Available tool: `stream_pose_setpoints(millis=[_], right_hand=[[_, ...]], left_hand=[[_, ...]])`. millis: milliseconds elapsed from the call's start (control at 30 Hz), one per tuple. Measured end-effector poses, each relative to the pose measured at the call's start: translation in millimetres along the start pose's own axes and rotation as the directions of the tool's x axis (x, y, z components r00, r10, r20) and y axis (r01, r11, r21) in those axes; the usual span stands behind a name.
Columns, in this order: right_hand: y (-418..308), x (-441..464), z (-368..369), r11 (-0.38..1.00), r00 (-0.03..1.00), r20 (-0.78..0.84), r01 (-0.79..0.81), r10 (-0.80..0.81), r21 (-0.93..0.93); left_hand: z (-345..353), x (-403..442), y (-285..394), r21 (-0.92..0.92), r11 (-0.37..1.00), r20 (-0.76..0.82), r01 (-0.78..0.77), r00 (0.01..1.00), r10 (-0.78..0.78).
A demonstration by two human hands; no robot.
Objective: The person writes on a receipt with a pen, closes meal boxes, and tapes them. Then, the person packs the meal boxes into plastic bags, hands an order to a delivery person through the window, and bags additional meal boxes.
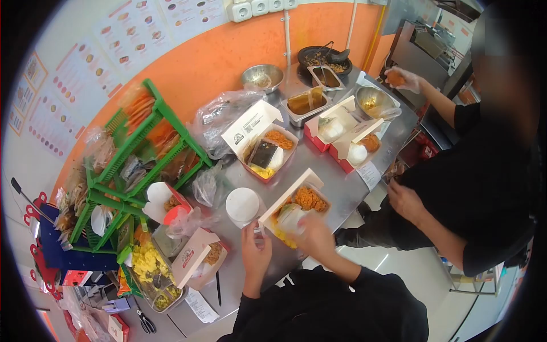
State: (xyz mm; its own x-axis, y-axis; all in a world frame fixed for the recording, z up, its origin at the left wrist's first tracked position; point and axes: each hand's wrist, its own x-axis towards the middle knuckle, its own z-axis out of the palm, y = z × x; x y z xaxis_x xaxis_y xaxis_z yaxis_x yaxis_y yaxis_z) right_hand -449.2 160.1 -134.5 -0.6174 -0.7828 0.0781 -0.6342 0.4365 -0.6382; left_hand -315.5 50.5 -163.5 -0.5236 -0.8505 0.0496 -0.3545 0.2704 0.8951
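In front of me an open takeaway box [312, 203] holds orange-coated fried food, something yellow and a pale translucent item [289, 220]. My left hand [256, 253] has its fingers closed at the near left corner of this box, by the raised lid. My right hand [317, 236] is over the box's near side, smeared by motion, beside the pale item. Whether it grips that item I cannot make out. A white round lid or tub [243, 206] stands just left of the box. Another open box [278, 138] with rice, orange food and a dark packet sits farther back.
A co-worker [450, 171] at the right holds a fried piece [395, 78] in a gloved hand. Two boxes with rice [358, 154] stand near them. Green racks [176, 134], a tray of yellow food [149, 259], sauce pans [307, 104] and a receipt [200, 306] surround the work area.
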Motion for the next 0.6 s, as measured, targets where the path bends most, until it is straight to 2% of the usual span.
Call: stream_pose_setpoints(millis=[33,67,100,133,200,233,333,500,600], right_hand=[[8.3,21.5,-11.8,0.998,0.970,-0.238,0.041,-0.049,-0.040],[20.8,43.7,-23.3,0.994,0.883,-0.459,0.070,-0.102,-0.086],[39.4,64.1,-30.5,0.980,0.872,-0.462,0.089,-0.162,-0.176],[60.7,82.6,-32.8,0.958,0.859,-0.460,0.109,-0.226,-0.266],[98.2,112.4,-24.7,0.965,0.957,-0.167,0.251,-0.235,0.081],[111.0,118.8,-22.1,0.926,0.962,-0.015,0.267,-0.273,0.266],[130.6,117.7,-23.1,0.881,0.909,0.190,0.279,-0.371,0.382],[137.0,72.4,-4.6,0.809,0.965,0.042,0.194,-0.260,0.555],[129.6,65.7,0.0,0.824,0.985,-0.002,0.148,-0.175,0.547]], left_hand=[[-2.8,0.9,-1.7,-0.006,1.000,0.017,0.000,1.000,0.000],[-5.9,2.1,-2.7,-0.010,1.000,0.037,0.003,0.999,-0.002],[-6.6,1.0,-2.3,-0.015,1.000,0.058,0.007,0.998,-0.006],[-6.1,-0.5,3.0,0.033,0.999,0.070,0.015,0.997,-0.017],[-5.4,-3.2,17.3,0.128,0.992,0.092,0.022,0.995,-0.034],[-1.1,-7.3,19.1,0.129,0.991,0.098,0.021,0.995,-0.033],[18.5,-24.7,16.5,0.119,0.993,0.081,-0.001,0.997,-0.009],[61.5,-43.6,-24.7,0.050,0.996,-0.030,-0.080,0.996,0.082],[69.4,-42.4,-40.7,-0.134,0.991,-0.064,0.004,0.998,-0.013]])
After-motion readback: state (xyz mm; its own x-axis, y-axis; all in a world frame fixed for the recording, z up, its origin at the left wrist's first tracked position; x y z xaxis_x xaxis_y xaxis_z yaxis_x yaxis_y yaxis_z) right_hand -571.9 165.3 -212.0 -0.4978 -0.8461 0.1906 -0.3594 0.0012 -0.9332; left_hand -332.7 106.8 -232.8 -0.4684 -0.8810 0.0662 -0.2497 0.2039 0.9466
